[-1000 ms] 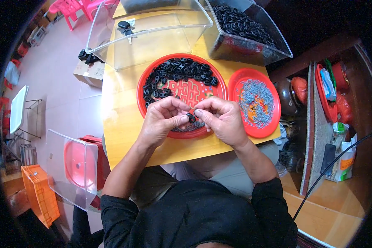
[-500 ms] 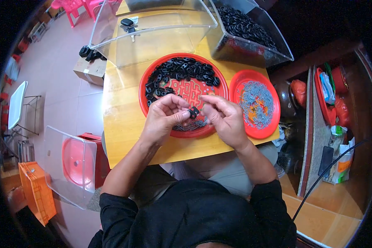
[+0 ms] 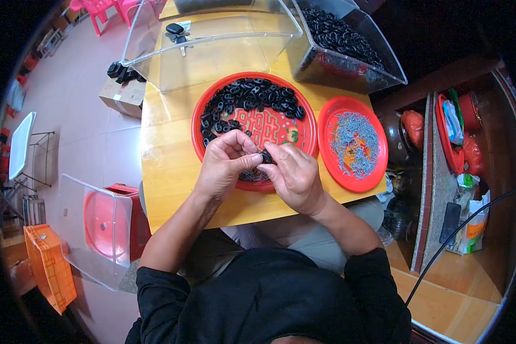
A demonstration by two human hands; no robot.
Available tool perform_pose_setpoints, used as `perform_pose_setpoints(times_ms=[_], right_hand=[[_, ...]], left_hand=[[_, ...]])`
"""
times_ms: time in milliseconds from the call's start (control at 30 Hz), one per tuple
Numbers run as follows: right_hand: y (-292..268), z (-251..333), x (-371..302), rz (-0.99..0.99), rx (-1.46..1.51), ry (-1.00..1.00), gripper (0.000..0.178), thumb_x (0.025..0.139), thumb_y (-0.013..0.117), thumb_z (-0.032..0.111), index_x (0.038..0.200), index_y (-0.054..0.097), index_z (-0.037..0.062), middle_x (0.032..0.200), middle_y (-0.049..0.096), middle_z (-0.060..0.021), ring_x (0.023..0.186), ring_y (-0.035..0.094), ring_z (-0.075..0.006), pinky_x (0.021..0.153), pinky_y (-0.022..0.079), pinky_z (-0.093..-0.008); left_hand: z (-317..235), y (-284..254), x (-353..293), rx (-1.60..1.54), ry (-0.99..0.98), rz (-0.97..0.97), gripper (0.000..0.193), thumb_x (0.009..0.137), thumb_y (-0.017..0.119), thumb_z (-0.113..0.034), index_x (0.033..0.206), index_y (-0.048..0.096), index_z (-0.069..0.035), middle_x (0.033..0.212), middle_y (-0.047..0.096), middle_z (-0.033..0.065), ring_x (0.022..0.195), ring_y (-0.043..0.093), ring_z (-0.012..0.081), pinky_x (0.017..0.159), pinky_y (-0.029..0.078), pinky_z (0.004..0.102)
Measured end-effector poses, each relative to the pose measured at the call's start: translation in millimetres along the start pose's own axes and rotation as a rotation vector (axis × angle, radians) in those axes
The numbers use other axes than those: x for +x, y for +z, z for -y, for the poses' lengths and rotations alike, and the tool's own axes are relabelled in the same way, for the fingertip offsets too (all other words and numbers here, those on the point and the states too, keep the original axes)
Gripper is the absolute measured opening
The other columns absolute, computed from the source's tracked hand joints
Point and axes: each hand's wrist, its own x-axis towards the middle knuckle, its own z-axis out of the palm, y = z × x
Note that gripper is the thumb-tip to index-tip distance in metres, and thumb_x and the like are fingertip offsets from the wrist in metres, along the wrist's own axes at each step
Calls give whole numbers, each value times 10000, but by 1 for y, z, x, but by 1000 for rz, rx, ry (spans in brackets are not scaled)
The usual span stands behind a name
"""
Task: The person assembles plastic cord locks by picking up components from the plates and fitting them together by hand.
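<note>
Over a round red tray [image 3: 197,123], my left hand [image 3: 222,165] pinches a small black plastic part [image 3: 266,155] between thumb and fingers. From the other side, the thumb and fingertips of my right hand [image 3: 297,175] are closed on the same part. Whether they also hold a screw is hidden. Many similar black parts [image 3: 258,93] lie along the far and left side of the tray. Thin grey screws [image 3: 250,176] lie at its near side, partly covered by my hands. To the right, more grey screws [image 3: 358,146] are spread in a red oval tray [image 3: 382,163].
A clear bin [image 3: 350,71] full of black parts stands at the far right of the yellow table [image 3: 172,195]. Beside it is a clear box [image 3: 212,40], with keys [image 3: 179,34] by it. A red stool [image 3: 100,226] and clear panel [image 3: 92,252] are at the left.
My right hand has moved left and inward, bringing its fingertips onto the black part. My left hand has stayed almost still with its pinch.
</note>
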Motion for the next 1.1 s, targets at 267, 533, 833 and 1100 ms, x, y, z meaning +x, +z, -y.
perform_pose_setpoints(times_ms=[267,533,833,1100], right_hand=[[8,0,-2,-49,-48,-69,405,655,684,-2,1026,539,-74,786,572,-153,656,573,-281,566,471,-350],[13,-3,-4,-29,-18,-111,346,687,640,3,998,521,-91,794,548,-163,667,569,-294,563,473,-364],[-28,-14,25,-158,-10,15,264,719,644,-29,977,597,-1,781,587,-101,645,582,-194,577,472,-288],[-106,-134,120,-359,-128,326,260,759,629,65,1001,606,-31,705,602,-55,531,566,-98,482,457,-233]], left_hand=[[4,-6,2,-49,11,13,169,698,684,34,741,542,-47,702,589,26,624,558,82,589,471,206],[4,-9,2,-36,9,26,165,700,685,31,738,542,-44,692,586,25,603,559,81,555,470,202],[-26,0,4,215,119,-55,122,743,652,14,838,581,-16,760,616,39,675,577,88,599,477,210],[-44,-35,16,291,389,-331,58,794,619,-45,846,602,-23,779,621,31,655,531,58,584,408,174]])
